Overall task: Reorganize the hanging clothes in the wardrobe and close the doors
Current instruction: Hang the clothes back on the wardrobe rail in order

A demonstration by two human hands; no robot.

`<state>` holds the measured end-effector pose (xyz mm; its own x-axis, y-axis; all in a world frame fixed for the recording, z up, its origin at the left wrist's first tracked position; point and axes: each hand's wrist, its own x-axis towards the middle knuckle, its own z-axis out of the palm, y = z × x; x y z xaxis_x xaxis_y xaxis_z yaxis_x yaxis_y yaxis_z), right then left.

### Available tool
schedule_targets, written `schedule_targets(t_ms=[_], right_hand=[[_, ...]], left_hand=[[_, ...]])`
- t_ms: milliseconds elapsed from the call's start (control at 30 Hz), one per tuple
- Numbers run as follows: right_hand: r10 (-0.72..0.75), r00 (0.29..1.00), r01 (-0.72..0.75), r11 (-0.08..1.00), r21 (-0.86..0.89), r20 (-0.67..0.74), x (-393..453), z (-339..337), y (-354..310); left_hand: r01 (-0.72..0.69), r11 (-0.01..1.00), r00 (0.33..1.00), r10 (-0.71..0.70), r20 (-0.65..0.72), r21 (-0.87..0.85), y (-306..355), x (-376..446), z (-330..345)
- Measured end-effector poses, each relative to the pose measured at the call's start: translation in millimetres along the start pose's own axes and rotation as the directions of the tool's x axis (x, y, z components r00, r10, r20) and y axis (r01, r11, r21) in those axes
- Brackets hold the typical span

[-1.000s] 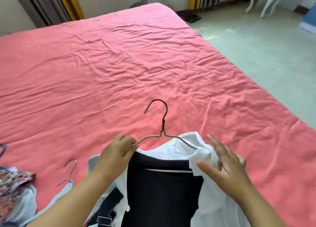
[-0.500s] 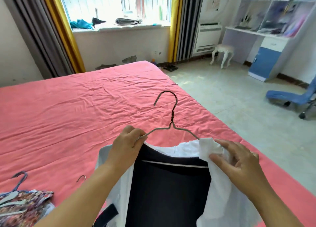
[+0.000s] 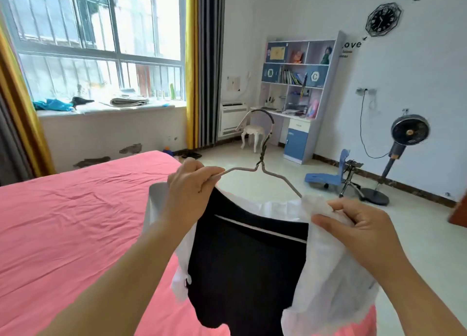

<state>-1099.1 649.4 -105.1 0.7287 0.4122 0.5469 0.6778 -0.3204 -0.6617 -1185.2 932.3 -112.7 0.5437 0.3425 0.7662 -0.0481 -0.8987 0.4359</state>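
Nearest, the right hand (image 3: 358, 229) pinches the white fabric of a black-and-white garment (image 3: 247, 265) held up over the pink bed (image 3: 63, 222). The left hand (image 3: 192, 186) grips the left shoulder of its wire hanger (image 3: 265, 158). Far right stand a desk shelf (image 3: 298, 82) and a fan (image 3: 409, 130).

Two hands, the left hand (image 3: 188, 189) and right hand (image 3: 358, 230), share one wire hanger (image 3: 262, 163), one black-and-white garment (image 3: 249, 259), one bed (image 3: 75, 224), one fan (image 3: 409, 130), one clock (image 3: 383, 19).
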Motion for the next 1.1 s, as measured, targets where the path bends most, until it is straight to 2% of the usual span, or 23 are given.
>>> schedule_targets(t_ms=[100, 200, 267, 367, 500, 600, 667, 800, 967, 1100], right_hand=[[0.025, 0.996, -0.025, 1.000, 0.007, -0.083, -19, -39, -19], [0.022, 0.985, -0.021, 1.000, 0.006, -0.171, -37, -68, -34], [0.036, 0.975, -0.039, 0.999, -0.010, -0.218, -51, -85, -46], [0.078, 0.956, -0.092, 0.995, -0.036, -0.284, -74, -104, -59], [0.113, 0.947, -0.153, 0.982, -0.110, -0.301, -108, -116, -82], [0.144, 0.929, -0.200, 0.970, -0.135, -0.341, -143, -118, -103], [0.166, 0.913, -0.235, 0.961, -0.146, -0.373, -169, -117, -118], [0.234, 0.874, -0.319, 0.937, -0.140, -0.426, -227, -107, -160], [0.302, 0.812, -0.423, 0.894, -0.148, -0.499, -285, -92, -201], [0.301, 0.780, -0.459, 0.871, -0.175, -0.549, -317, -82, -233]], left_hand=[[-0.037, 0.999, 0.999, 0.037, -0.039, -0.001, 45, 6, -16], [0.029, 0.997, 0.999, -0.030, -0.014, -0.073, 83, 3, -28], [0.097, 0.983, 0.994, -0.088, 0.068, -0.155, 102, -2, -39], [0.107, 0.968, 0.980, -0.064, 0.190, -0.227, 115, -14, -51], [0.079, 0.986, 0.954, -0.031, 0.297, -0.150, 110, -23, -67], [-0.006, 0.999, 0.880, 0.026, 0.475, -0.045, 105, -31, -81], [-0.041, 0.991, 0.834, 0.106, 0.542, -0.131, 108, -44, -92], [-0.166, 0.944, 0.806, 0.296, 0.513, -0.284, 125, -76, -119], [-0.229, 0.882, 0.759, 0.427, 0.491, -0.413, 139, -102, -151], [-0.245, 0.852, 0.795, 0.450, 0.407, -0.463, 143, -118, -173]])
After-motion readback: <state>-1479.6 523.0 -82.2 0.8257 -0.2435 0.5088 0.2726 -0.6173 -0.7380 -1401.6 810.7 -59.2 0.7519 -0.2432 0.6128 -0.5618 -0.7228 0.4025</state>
